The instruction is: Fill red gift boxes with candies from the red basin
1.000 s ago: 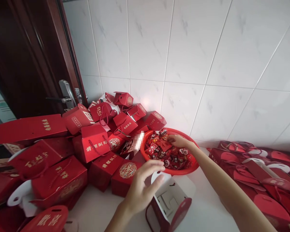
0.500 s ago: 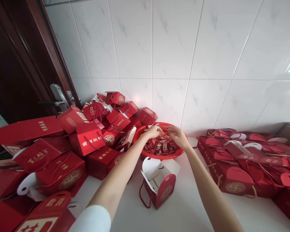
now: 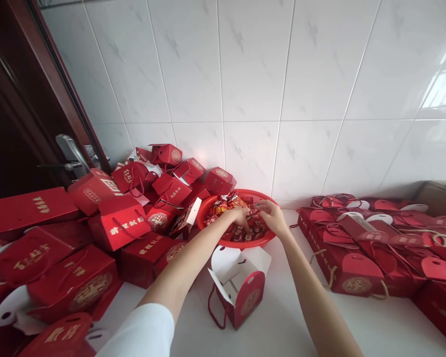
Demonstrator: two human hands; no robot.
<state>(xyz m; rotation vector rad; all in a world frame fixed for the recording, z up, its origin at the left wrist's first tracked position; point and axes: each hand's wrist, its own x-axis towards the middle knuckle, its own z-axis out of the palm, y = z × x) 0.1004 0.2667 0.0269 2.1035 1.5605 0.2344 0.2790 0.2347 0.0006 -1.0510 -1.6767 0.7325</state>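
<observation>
A red plastic basket (image 3: 245,244) holds many red wrapped sweets (image 3: 232,201). My left hand (image 3: 241,216) reaches into it, with fingers apart and pointing down among the sweets. At the basket's right side, my right hand (image 3: 271,214) has its fingers bent together around something small that I cannot make out. In front of the basket stands an open red box (image 3: 250,296) with a white inside, its flaps up and a red cord handle hanging at its left.
Closed red boxes (image 3: 124,220) lie in a loose heap at the left. Rows of red boxes (image 3: 360,277) stand at the right, with a brown carton (image 3: 436,203) behind. A tiled wall (image 3: 250,74) rises behind; a dark door (image 3: 40,89) is at the left.
The view has turned slightly right. My left hand has moved lower into the sweets and its fingers have spread. My right hand remains over the basket's right side.
</observation>
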